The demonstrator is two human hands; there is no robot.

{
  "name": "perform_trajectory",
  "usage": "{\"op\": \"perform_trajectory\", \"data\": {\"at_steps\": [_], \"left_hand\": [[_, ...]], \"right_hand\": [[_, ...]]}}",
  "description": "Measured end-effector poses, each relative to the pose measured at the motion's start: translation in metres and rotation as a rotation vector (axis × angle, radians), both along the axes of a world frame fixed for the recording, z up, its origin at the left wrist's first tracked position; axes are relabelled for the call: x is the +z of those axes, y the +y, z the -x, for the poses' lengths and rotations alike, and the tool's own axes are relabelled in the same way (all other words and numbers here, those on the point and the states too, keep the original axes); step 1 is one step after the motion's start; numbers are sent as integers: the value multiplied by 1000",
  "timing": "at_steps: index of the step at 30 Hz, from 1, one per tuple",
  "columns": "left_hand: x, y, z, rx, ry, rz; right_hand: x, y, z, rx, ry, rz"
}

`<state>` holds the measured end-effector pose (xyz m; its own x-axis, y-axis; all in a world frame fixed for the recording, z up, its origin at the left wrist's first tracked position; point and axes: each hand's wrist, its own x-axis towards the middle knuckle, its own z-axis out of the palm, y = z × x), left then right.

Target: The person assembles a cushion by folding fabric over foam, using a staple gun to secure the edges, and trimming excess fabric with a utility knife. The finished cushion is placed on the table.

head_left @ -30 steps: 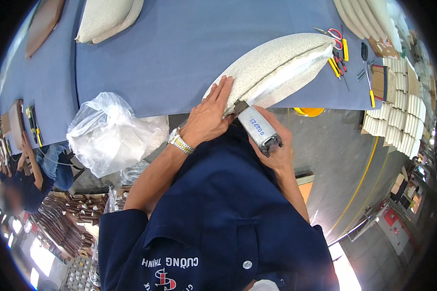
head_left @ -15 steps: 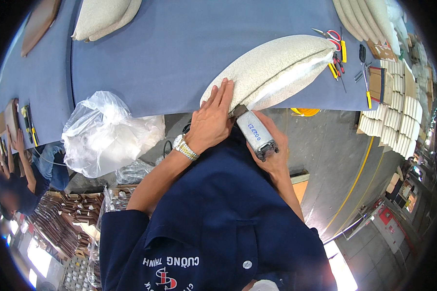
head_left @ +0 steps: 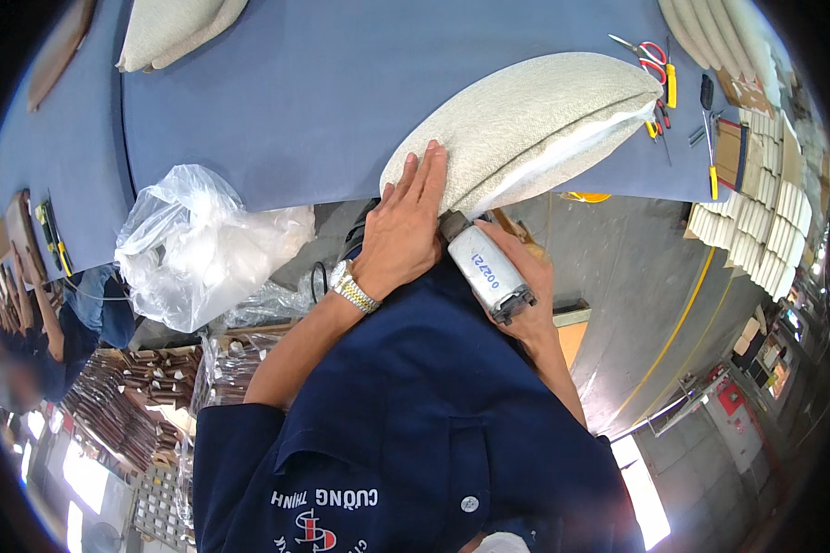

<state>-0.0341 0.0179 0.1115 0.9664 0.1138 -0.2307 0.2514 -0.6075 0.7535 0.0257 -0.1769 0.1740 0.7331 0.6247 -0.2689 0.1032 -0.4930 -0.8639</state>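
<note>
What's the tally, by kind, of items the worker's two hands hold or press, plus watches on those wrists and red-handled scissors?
Beige cushion under the left hand: 1
Grey metal tool in the right hand: 1
Wristwatch: 1
Red-handled scissors: 1
Total: 4

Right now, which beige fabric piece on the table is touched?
The cushion showing a white strip, under the left hand; the top-left stack and top-right stack lie untouched.

Nos. [head_left: 489, 271] on tool [head_left: 475, 251], txt [head_left: 325, 499] on shirt [head_left: 392, 396]
</note>
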Motion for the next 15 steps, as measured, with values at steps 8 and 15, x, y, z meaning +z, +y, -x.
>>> {"op": "perform_trajectory", "data": {"at_steps": [8, 15], "left_hand": [[-4, -10, 5, -30, 17, 58], [-8, -1, 18, 39, 65, 108]], "right_hand": [[-9, -1, 11, -85, 35, 41], [-5, -4, 10, -44, -10, -17]]}}
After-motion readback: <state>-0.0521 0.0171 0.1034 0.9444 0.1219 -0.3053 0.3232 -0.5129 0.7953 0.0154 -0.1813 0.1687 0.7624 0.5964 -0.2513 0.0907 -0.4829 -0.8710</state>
